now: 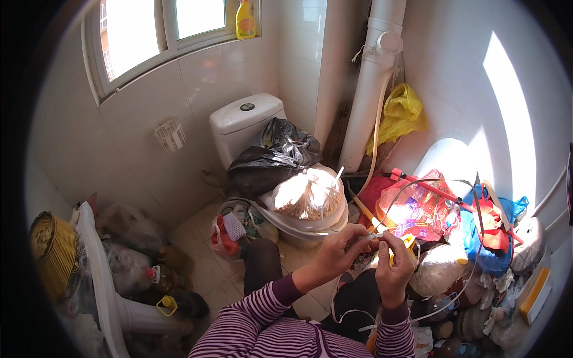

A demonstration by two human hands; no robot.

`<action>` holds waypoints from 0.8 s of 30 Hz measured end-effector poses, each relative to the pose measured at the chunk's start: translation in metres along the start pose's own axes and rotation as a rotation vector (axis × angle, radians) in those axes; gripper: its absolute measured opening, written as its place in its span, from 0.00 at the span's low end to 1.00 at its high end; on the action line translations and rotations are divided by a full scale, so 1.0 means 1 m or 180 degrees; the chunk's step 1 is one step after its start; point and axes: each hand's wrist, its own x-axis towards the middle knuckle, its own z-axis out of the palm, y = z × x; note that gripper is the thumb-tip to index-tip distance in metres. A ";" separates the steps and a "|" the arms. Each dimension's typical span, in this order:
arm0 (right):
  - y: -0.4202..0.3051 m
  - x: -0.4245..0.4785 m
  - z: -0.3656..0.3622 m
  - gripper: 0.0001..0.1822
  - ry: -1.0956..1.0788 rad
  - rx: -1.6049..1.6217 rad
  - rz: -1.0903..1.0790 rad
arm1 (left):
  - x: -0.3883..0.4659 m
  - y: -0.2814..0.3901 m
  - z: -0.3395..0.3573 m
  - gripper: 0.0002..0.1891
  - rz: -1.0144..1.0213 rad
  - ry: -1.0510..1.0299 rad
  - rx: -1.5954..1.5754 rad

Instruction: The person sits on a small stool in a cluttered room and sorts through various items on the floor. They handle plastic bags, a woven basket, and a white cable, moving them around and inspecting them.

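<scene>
Close together in front of the body, my left hand (333, 253) and my right hand (394, 268) pinch a small whitish piece (376, 236) between their fingertips. What exactly it is cannot be made out. A long thin strip (436, 180), dark above and pale lower down, arches from near the fingers over to the right and curves back toward my right sleeve. Another thin white strip (353, 312) loops over my dark-clad knee. Just beyond the hands, a tied clear bag of brown bits (309, 192) rests on the toilet, beside a black plastic bag (277, 156).
A white sink (98, 277) stands at left among bags and bottles, with a yellow basket (53, 255) beside it. At right are a red mesh bag (416, 210), a blue bag (474, 241), a red pole (429, 191) and bottles. A white drainpipe (365, 103) rises behind.
</scene>
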 end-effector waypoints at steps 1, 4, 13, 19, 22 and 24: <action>-0.001 0.000 0.001 0.09 -0.0009 -0.0066 -0.0107 | -0.001 0.000 0.001 0.09 -0.0036 0.0027 -0.0073; -0.002 0.000 0.002 0.11 -0.0020 -0.0228 -0.0292 | -0.001 0.000 0.003 0.10 -0.0082 0.0074 -0.0287; -0.007 -0.003 0.004 0.11 -0.0131 0.0484 0.0197 | 0.002 0.006 0.003 0.09 0.0015 0.0126 -0.0015; 0.004 -0.005 0.004 0.19 -0.0438 0.0996 0.0397 | 0.003 -0.003 0.001 0.09 0.0169 0.0185 0.0190; 0.006 -0.001 0.002 0.21 -0.0651 0.0949 0.0355 | 0.002 -0.003 -0.007 0.08 0.0115 0.0153 0.0147; 0.007 0.002 -0.002 0.21 -0.0502 0.0700 0.0140 | 0.002 -0.003 -0.005 0.08 0.0162 0.0115 0.0222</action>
